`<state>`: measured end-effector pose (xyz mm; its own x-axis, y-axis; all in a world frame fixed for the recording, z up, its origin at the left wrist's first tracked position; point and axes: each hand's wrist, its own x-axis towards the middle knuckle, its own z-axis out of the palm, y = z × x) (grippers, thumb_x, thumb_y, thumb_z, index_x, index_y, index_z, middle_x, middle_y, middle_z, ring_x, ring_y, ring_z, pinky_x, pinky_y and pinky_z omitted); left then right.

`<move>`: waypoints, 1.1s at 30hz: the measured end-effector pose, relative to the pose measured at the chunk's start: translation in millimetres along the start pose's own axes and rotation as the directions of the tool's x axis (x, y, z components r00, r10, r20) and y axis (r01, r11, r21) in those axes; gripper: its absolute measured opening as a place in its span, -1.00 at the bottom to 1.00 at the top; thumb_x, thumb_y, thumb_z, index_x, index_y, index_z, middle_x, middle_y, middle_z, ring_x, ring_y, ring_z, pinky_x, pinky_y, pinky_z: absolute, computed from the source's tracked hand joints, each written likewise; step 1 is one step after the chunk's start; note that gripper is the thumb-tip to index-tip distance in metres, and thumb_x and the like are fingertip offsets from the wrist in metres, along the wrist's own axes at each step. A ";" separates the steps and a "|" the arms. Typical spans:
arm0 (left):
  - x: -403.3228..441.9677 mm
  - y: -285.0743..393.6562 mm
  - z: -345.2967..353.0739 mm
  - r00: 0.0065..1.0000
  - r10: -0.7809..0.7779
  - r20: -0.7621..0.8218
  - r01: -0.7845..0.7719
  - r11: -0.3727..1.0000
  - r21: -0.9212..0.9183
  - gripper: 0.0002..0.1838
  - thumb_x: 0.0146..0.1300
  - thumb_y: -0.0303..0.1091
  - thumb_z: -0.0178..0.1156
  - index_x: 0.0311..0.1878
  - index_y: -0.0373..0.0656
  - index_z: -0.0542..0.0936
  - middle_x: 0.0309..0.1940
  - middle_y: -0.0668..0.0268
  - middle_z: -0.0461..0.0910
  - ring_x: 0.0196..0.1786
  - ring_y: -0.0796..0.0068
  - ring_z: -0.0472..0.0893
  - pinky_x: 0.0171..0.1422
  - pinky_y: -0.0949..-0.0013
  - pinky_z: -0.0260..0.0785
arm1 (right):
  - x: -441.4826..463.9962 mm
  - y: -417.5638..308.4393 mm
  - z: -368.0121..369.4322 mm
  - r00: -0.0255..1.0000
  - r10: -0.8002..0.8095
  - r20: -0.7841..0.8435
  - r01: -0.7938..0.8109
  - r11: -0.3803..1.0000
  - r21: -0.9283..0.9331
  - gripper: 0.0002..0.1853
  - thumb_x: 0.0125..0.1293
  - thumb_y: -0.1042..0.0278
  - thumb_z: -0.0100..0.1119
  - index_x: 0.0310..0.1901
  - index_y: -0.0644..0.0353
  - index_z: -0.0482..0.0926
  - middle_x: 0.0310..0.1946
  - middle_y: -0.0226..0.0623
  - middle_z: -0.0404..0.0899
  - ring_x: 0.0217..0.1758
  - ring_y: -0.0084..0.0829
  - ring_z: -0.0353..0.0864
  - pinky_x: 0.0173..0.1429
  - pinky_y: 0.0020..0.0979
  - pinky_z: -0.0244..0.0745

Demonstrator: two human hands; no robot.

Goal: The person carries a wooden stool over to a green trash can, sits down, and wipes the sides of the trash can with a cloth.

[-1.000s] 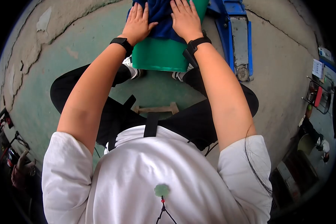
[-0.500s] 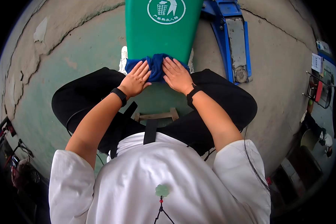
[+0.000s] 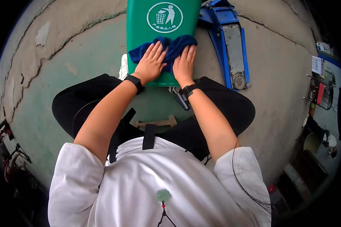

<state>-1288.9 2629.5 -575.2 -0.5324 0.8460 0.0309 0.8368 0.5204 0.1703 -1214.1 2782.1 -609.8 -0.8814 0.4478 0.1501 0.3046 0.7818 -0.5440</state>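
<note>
A dark blue cloth is spread and bunched across the front of a green trash bin, below its white round logo. My left hand lies flat on the cloth's left part, fingers stretched out toward the logo. On the cloth's right part rests my right hand, also flat with its fingers extended. Both palms press the cloth against the bin, and neither hand closes around it. The lower edge of the bin sits between my knees.
A blue floor jack stands to the right of the bin. Below the bin is a low wooden stool. A white shoe shows at the bin's left. Cracked concrete surrounds me, and another person is at the far right.
Both hands have slid the cloth up the bin, from its lower edge to just under the logo. The cloth is now spread wider, and the logo shows fully.
</note>
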 end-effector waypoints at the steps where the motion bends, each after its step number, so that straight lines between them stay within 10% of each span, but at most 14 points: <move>1: -17.3 4.8 0.8 0.999 0.017 0.034 -0.016 1.000 -0.018 -0.34 0.48 -0.07 -0.06 0.51 -0.24 0.20 0.49 -0.02 0.18 0.62 0.09 0.01 0.68 0.06 -0.26 | -22.0 -5.6 0.3 0.996 0.092 0.010 -0.093 0.994 0.060 -0.36 0.40 0.39 -0.08 0.44 0.51 0.06 0.51 0.30 -0.09 0.60 0.20 -0.13 0.63 -0.02 -0.12; 4: -93.5 19.3 11.3 0.964 0.145 0.221 -0.128 0.988 -0.088 -0.37 0.49 -0.08 -0.06 0.47 -0.31 0.25 0.47 -0.09 0.21 0.60 0.02 0.05 0.68 0.01 -0.24 | -99.4 -44.1 4.2 0.929 0.332 0.165 -0.340 0.940 0.022 -0.27 0.25 0.50 -0.06 0.45 0.54 -0.02 0.52 0.34 -0.19 0.62 0.27 -0.29 0.64 0.06 -0.28; 10: -75.0 2.4 12.0 0.952 0.203 0.229 -0.170 0.973 -0.158 -0.44 0.50 -0.06 -0.09 0.32 -0.32 0.45 0.44 -0.02 0.29 0.59 0.12 0.10 0.68 0.07 -0.21 | -88.5 -49.4 12.3 0.969 0.166 0.184 -0.158 0.986 -0.058 -0.23 0.20 0.42 -0.03 0.43 0.57 0.02 0.52 0.33 -0.16 0.64 0.26 -0.38 0.62 0.21 -0.48; 21: 65.6 -50.3 -14.7 0.876 -0.353 -0.330 0.312 0.935 -0.170 -0.22 0.45 0.04 0.01 0.52 -0.32 0.11 0.43 -0.23 0.21 0.54 -0.15 0.12 0.64 0.01 -0.14 | 106.3 -28.1 -2.8 0.977 -0.208 -0.051 0.200 0.970 -0.137 -0.28 0.27 0.18 0.05 0.43 0.32 0.25 0.53 0.06 0.08 0.65 0.02 -0.13 0.65 0.05 -0.32; 30: -92.1 -10.3 3.1 0.944 -0.300 0.137 0.314 0.944 -0.097 -0.34 0.38 -0.11 0.09 0.36 -0.46 0.33 0.41 -0.20 0.22 0.55 -0.14 0.08 0.65 -0.03 -0.17 | -51.2 -54.1 0.3 0.881 -0.356 0.312 0.412 0.901 -0.138 -0.34 0.27 0.24 0.13 0.41 0.21 0.34 0.52 -0.05 0.13 0.63 -0.12 -0.03 0.64 0.05 -0.18; 33: -97.6 -0.2 6.1 0.950 -0.311 0.027 0.311 0.938 -0.154 -0.34 0.40 -0.14 0.06 0.34 -0.54 0.31 0.42 -0.25 0.20 0.57 -0.17 0.05 0.66 -0.05 -0.22 | -53.3 -55.6 3.3 0.837 -0.401 0.371 0.454 0.889 -0.064 -0.35 0.26 0.22 0.12 0.41 0.11 0.37 0.52 -0.15 0.16 0.64 -0.22 -0.03 0.66 -0.01 -0.20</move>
<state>-1236.4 2547.5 -584.3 -0.7624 0.6452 -0.0503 0.5995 0.7333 0.3206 -1185.2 2713.3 -590.2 -0.9943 -0.0997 0.0375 -0.1065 0.9260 -0.3621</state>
